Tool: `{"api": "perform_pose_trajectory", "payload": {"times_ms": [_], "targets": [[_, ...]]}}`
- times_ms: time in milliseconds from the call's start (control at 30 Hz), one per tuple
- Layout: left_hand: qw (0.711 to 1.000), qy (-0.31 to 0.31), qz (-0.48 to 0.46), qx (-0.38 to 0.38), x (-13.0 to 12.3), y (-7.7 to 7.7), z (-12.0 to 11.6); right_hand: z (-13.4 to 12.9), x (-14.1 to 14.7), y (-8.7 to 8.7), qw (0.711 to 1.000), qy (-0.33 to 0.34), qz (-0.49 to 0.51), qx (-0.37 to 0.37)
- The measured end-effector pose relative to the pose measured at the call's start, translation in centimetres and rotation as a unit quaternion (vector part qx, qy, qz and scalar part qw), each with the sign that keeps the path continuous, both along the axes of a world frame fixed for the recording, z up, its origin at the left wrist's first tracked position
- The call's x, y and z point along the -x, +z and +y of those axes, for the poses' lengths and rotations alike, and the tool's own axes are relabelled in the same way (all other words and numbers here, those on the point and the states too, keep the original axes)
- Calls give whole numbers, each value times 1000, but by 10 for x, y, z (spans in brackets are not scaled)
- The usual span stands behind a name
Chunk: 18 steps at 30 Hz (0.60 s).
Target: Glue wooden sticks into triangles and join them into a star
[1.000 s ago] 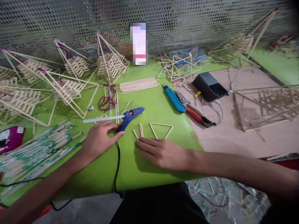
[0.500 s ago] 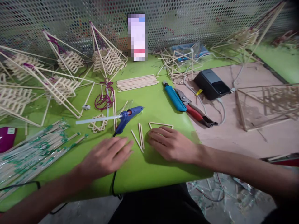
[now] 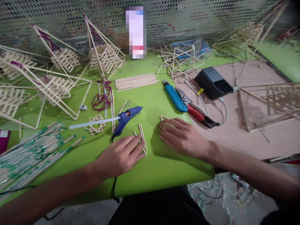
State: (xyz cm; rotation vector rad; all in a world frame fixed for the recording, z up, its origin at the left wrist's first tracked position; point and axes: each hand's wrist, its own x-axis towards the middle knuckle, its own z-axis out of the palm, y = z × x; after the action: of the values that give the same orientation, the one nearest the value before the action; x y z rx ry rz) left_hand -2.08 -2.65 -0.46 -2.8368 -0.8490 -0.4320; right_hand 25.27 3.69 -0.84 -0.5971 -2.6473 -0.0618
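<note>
Left hand (image 3: 120,154), loosely open, touches short sticks (image 3: 142,133) at its two o'clock; flat, open right hand (image 3: 181,137) partly covers joined sticks (image 3: 161,119).

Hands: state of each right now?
Left hand: open, at the short sticks, no clear grip.
Right hand: over the stick frame; grip hidden, can't tell.

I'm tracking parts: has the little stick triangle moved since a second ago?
Yes: the triangle has shifted right, closer to the pruners; the right hand covers most of it.
</note>
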Motion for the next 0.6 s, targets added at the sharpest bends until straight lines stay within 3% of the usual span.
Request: {"api": "perform_pose_trajectory", "payload": {"times_ms": [167,367,600], "targets": [[1000,-27,12,-2,-13,-1,7,1,-2,2,1000,-25,13,-12],[1000,-4,-18,-6,-18,-1,11,1,9,3,997,62,4,35],[999,32,-25,-26,-19,-3,10,6,16,3,991,117,-22,63]]}}
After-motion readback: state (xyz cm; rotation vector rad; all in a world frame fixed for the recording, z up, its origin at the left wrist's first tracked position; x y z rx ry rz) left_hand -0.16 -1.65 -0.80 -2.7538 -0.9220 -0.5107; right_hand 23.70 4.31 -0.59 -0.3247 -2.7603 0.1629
